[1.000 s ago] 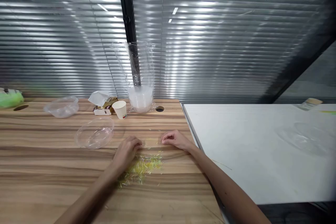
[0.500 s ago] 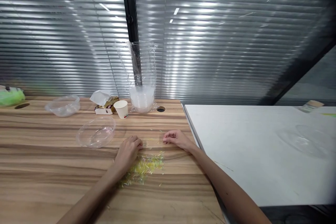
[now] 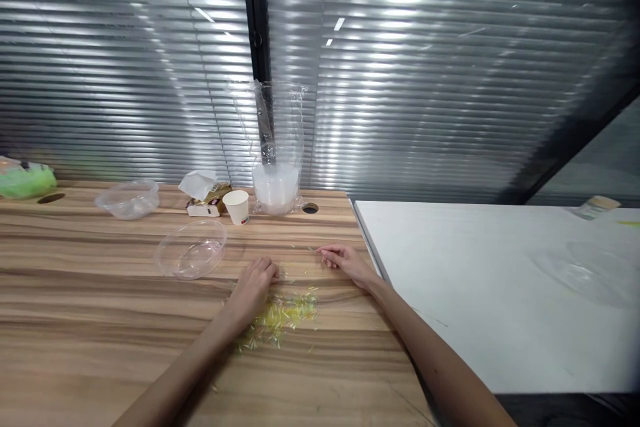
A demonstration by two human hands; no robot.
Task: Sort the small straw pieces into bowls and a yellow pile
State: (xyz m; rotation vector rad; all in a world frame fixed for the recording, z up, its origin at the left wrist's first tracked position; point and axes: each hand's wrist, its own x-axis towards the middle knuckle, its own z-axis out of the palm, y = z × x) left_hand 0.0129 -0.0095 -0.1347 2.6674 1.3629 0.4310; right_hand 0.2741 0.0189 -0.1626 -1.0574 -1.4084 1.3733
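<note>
The left hand (image 3: 256, 283) is curled near the middle of the picture, beside a heap of tiny yellow and green sticks (image 3: 295, 310) just below the middle. The right hand (image 3: 347, 265) has bent fingers, tips by a loose green stick (image 3: 311, 249). I can't tell if either hand pinches anything. Light fingertips and slow arms should keep the heap from scattering.

Your wood-grained tabletop (image 3: 75, 347) bore a scatter of short yellowish pieces (image 3: 290, 312), just right of your left grip (image 3: 256, 282) and nearer you than your right grip (image 3: 349, 265). Left of and beyond the left grip sat a clear bowl (image 3: 194, 259); farther beyond stood a tissue pack (image 3: 207, 203), a paper cup (image 3: 237, 208) and bagged containers (image 3: 277, 190).
</note>
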